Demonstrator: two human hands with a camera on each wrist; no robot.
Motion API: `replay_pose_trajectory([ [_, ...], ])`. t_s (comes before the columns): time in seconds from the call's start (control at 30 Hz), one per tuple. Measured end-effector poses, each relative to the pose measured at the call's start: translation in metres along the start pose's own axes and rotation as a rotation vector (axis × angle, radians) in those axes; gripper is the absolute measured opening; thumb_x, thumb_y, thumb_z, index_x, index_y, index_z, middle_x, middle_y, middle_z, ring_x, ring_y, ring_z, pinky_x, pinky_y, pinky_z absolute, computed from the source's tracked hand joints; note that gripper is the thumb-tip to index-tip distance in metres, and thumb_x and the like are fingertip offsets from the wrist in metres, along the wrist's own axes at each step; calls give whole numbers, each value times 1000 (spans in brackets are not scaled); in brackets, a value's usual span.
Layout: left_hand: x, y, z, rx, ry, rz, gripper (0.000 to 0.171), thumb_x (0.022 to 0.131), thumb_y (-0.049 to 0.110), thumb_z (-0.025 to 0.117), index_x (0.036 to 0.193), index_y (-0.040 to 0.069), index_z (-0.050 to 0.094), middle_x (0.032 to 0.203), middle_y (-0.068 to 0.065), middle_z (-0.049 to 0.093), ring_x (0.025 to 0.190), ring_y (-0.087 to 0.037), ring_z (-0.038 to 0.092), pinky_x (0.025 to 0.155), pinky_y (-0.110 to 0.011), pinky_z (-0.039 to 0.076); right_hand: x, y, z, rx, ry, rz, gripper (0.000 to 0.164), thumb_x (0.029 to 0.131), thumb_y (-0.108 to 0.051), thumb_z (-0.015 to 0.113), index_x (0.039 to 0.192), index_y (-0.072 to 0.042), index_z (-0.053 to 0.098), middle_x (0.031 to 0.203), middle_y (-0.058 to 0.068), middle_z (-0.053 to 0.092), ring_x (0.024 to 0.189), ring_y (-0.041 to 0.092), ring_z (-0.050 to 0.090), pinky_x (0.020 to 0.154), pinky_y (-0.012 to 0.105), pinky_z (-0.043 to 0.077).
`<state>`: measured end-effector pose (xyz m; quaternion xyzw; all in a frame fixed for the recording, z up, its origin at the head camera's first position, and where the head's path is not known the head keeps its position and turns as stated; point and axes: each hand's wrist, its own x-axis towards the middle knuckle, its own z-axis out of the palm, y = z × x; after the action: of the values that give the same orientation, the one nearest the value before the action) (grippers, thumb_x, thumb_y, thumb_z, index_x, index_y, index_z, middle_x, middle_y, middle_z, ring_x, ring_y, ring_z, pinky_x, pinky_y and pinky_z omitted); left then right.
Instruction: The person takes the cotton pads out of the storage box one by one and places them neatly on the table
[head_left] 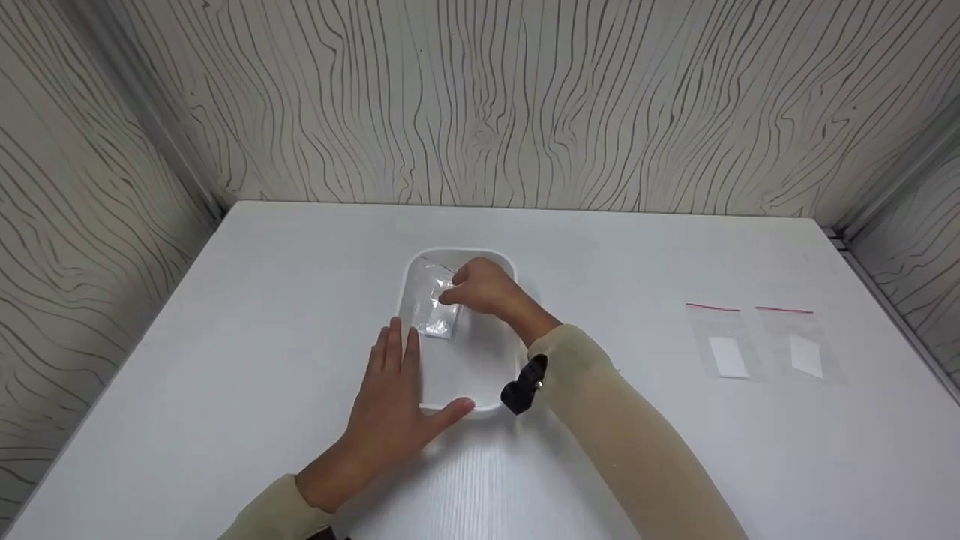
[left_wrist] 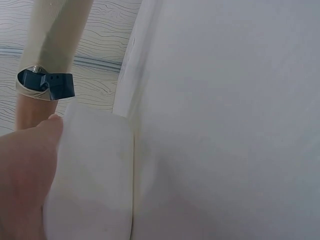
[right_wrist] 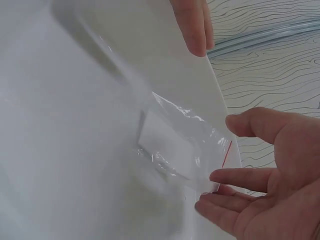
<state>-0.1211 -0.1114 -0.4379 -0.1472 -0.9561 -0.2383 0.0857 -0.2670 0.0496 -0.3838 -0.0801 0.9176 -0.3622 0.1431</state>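
Note:
A white rectangular tray (head_left: 480,367) stands at the middle of the table. Inside its far left part lies a clear zip bag (head_left: 437,311) with a white flat piece in it; the bag's red seal line shows in the right wrist view. My right hand (head_left: 486,286) reaches over the bag. Seen from the right wrist, the thumb and fingers (right_wrist: 240,177) stand apart, with fingertips at the seal end of the bag (right_wrist: 172,142). My left hand (head_left: 390,409) rests along the tray's left side, fingers straight, thumb on the near rim.
Two more clear zip bags with red seals, the left bag (head_left: 724,341) and the right bag (head_left: 802,345), lie on the right of the white table (head_left: 247,360). Each contains a white rectangular piece. Wood-patterned panels (head_left: 480,105) enclose the back and sides.

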Motion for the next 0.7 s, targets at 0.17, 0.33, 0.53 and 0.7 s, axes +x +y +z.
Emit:
replay_pose_trajectory([
  [0.17,0,-1,1,7,18,10,114,84,74,64,149,-16,36,160,-35,22,148,-52,22,117,-56,30,3,0,0,58,78,24,36,88,-13,76,120,3,71,123,16,69,116,30,63,98,38,52],
  [0.33,0,-1,1,-8,17,4,113,84,72,66,149,-16,36,160,-35,22,148,-52,22,117,-57,30,5,-1,1,160,140,37,27,90,-4,71,117,-1,74,116,13,69,107,24,63,91,35,53],
  [0.53,1,-1,1,-10,5,-4,114,83,74,64,149,-15,37,161,-34,22,148,-51,22,117,-57,31,6,0,2,258,150,59,27,91,-1,70,117,-4,75,122,12,65,103,21,64,88,32,55],
  [0.7,1,-1,1,-1,5,1,115,84,76,63,149,-15,36,161,-35,22,148,-51,21,117,-57,30,5,-1,1,359,100,97,30,90,-1,72,120,-5,73,127,13,59,97,19,68,88,30,56],
])
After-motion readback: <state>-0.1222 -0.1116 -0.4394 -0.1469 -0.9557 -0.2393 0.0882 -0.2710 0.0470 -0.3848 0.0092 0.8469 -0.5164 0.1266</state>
